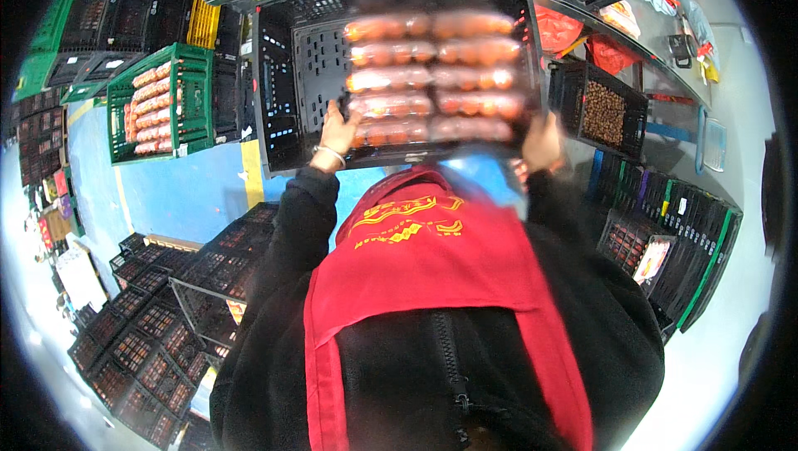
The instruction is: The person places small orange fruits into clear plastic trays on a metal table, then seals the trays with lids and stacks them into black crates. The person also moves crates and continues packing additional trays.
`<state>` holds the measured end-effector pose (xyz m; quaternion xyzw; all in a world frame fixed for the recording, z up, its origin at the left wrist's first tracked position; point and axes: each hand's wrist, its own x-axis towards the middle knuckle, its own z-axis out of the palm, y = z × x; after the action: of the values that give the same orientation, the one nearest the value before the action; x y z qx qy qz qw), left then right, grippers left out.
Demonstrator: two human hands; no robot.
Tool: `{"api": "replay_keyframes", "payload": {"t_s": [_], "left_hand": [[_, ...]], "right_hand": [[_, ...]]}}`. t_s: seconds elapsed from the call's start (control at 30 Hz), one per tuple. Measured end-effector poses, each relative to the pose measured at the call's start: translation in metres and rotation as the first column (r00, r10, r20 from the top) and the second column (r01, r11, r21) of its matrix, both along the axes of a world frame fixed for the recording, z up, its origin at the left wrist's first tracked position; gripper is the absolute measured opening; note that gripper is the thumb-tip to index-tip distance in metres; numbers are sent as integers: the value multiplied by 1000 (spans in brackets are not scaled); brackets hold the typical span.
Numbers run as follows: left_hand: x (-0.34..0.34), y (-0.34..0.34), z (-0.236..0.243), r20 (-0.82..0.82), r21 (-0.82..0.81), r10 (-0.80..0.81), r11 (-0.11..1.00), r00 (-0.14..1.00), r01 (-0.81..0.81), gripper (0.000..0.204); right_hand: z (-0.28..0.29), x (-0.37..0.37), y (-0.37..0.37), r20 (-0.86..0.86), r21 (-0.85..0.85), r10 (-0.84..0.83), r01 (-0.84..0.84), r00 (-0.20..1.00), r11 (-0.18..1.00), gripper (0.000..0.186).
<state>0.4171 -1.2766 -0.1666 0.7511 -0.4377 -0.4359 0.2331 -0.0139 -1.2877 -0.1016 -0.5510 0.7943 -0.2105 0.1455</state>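
Note:
Two columns of clear-wrapped packs of round orange-red food (432,77) lie in rows in a large black crate (307,131), smeared by motion. My left hand (335,131), with a band at its wrist, reaches over the crate's front side. Its fingers are apart, and it is at the left end of the nearest packs, seeming to touch them. At the crate's front right corner is my right hand (543,145), blurred, its fingers not clear. Whether it grips the crate or the packs cannot be told. The crate's left part shows its bare slotted floor.
To the left stands a green crate (181,131) of similar packs. A black crate of small round brown items (603,110) is on the right, near red bags (559,29). Stacked black crates (158,326) fill the lower left, and more crates (677,235) stand lower right.

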Motion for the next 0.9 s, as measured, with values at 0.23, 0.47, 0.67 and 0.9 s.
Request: {"api": "replay_keyframes", "payload": {"t_s": [0.23, 0.47, 0.67, 0.9], "left_hand": [[-38, -14, 14, 621, 6, -46, 999, 783, 54, 73], [-73, -76, 24, 541, -253, -500, 670, 676, 698, 51], [-71, -105, 5, 464, -38, -623, 696, 629, 717, 54], [-76, -103, -1, 548, -17, -600, 689, 583, 724, 51]], "right_hand": [[28, 13, -4, -117, 88, -39, 50, 992, 995, 34], [47, 20, -8, -28, 110, -42, 45, 999, 993, 37], [42, 11, -32, -445, -238, 289, -423, 848, 874, 54], [-40, 65, -103, -190, 19, 735, -746, 651, 665, 30]]}}
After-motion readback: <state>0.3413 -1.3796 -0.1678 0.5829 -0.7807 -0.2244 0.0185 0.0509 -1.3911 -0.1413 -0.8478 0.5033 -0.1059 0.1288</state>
